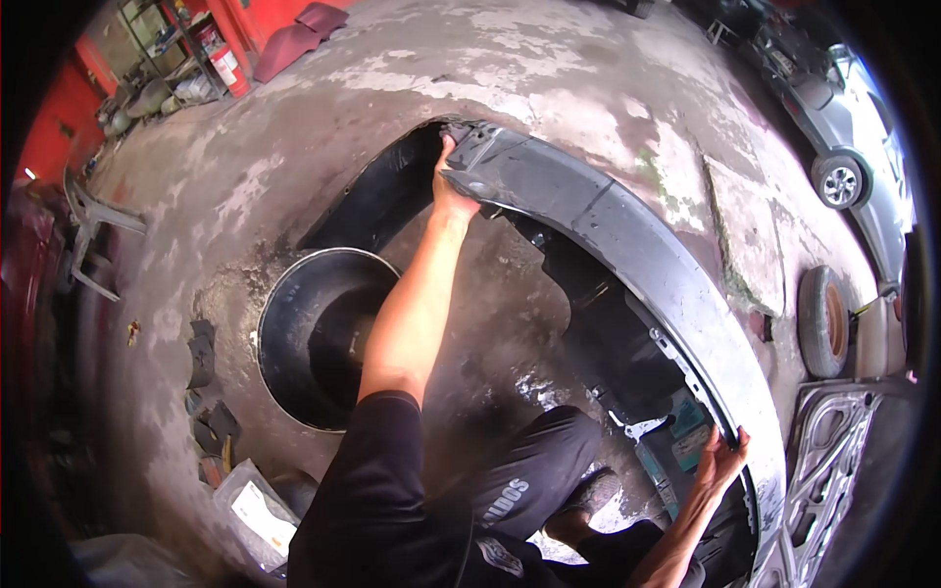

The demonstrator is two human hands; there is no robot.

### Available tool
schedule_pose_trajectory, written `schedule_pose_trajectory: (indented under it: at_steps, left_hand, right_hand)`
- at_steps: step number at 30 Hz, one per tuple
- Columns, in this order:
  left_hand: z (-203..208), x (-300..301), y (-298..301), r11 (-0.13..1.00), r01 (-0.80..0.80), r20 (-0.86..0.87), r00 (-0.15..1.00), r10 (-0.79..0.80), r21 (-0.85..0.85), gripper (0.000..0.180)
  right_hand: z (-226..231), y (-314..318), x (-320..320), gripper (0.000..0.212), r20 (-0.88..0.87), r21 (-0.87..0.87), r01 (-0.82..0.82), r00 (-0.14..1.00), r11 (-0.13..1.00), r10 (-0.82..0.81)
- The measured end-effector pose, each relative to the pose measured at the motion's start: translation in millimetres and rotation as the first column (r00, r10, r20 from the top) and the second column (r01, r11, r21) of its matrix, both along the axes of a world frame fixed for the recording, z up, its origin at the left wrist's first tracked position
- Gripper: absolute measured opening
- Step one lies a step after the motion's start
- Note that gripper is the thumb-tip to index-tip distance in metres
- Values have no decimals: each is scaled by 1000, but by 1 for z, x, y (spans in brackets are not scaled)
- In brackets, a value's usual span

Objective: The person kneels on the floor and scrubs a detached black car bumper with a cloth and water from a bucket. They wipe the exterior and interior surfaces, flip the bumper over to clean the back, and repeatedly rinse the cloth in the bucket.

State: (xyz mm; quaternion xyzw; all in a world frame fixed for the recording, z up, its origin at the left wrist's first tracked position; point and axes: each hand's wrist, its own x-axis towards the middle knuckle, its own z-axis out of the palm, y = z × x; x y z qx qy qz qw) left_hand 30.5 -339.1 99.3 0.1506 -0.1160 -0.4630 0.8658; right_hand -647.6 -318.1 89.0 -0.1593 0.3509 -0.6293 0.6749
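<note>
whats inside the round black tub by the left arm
Inside the round black tub, its dark inner wall and a darker patch lower down show; whether that is liquid is too dim to tell. The left forearm covers part of its right side.

Your dark trouser leg [554, 446] carries pale block lettering [506, 500]; the red extinguisher's [238, 88] label [226, 67] is too small to read.

wide fisheye view from a person's head, left of a pair, facing steeply down and forward onto the floor [608, 88], near the left hand [454, 189] and right hand [720, 463], well apart from the floor's far-left edge by a red wall [267, 14], straight edges bowed
</note>
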Motion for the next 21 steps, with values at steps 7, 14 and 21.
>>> schedule_pose_trajectory:
  at_steps: [7,14,21]
  left_hand:
    - [-49,-22,-14,898,-400,663,725,187,185,39]
    - [-65,9,-44,731,-675,891,265,368,-100,26]
    - [-55,92,-16,446,-786,657,609,444,428,28]
  right_hand:
    - [1,4,7,40,21,14,-37,999,999,36]
    - [13,12,10,37,19,13,25,1000,1000,-25]
    - [22,23,3,28,-37,-55,178,983,983,-180]
